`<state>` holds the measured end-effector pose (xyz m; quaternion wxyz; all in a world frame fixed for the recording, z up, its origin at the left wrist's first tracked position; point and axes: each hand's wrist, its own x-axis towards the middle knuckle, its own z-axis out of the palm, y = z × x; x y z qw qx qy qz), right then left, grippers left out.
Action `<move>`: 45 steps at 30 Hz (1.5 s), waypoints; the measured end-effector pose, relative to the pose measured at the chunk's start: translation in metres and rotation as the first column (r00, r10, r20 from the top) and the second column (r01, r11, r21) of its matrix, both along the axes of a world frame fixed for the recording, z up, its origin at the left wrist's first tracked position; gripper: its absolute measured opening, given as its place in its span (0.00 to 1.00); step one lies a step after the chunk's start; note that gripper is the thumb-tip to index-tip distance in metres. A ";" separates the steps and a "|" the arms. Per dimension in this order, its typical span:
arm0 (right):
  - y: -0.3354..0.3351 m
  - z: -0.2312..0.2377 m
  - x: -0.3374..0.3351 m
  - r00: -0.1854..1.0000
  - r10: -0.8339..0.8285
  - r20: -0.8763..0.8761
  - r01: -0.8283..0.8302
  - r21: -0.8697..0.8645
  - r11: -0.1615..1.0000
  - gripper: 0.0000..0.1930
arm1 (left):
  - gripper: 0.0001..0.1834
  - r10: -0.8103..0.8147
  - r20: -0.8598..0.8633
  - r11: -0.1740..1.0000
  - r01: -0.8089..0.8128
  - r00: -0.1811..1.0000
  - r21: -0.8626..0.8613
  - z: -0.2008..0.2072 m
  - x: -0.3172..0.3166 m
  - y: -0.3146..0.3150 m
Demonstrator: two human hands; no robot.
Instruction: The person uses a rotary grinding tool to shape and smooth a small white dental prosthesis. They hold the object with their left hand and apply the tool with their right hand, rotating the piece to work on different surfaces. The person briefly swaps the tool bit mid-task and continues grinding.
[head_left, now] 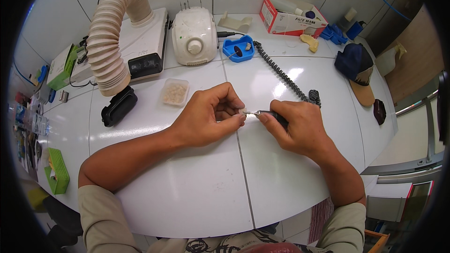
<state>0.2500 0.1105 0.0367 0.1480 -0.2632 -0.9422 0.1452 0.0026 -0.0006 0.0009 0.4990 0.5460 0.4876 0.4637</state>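
Pale piece [243, 111] sits above the counter [197, 182], between the two hands, at the left fingertips. The left hand [208, 115] angles inward from its side, fingers pinching the piece between thumb and forefinger. The right hand [300, 129] faces it, wrist bent inward, fingers closed around the drill [277, 118]. That drill's long axis runs roughly sideways, its thin metal bit [251, 112] pointing left at the piece; whether they touch is too small to tell.

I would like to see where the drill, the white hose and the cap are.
Drill [277, 116], head view: on its dark handle.
White hose [105, 37], head view: on its ribbed side.
Cap [355, 66], head view: on its crown.
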 end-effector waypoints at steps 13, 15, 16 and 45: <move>0.000 -0.001 0.000 1.000 0.013 -0.013 -0.013 0.002 1.000 0.23 | 0.11 -0.005 -0.021 1.000 0.005 1.000 0.014 0.000 0.000 0.000; 0.001 -0.001 0.001 1.000 0.016 -0.006 -0.016 0.002 1.000 0.23 | 0.11 -0.003 -0.022 1.000 0.003 1.000 0.017 0.000 0.001 0.000; 0.001 -0.001 0.001 1.000 0.018 -0.002 -0.018 0.002 1.000 0.23 | 0.11 -0.002 -0.022 1.000 0.003 1.000 0.019 0.000 0.001 0.000; 0.002 0.003 0.002 1.000 -0.001 0.013 0.002 -0.029 1.000 0.23 | 0.11 0.018 0.009 1.000 -0.018 1.000 0.004 0.000 0.001 0.001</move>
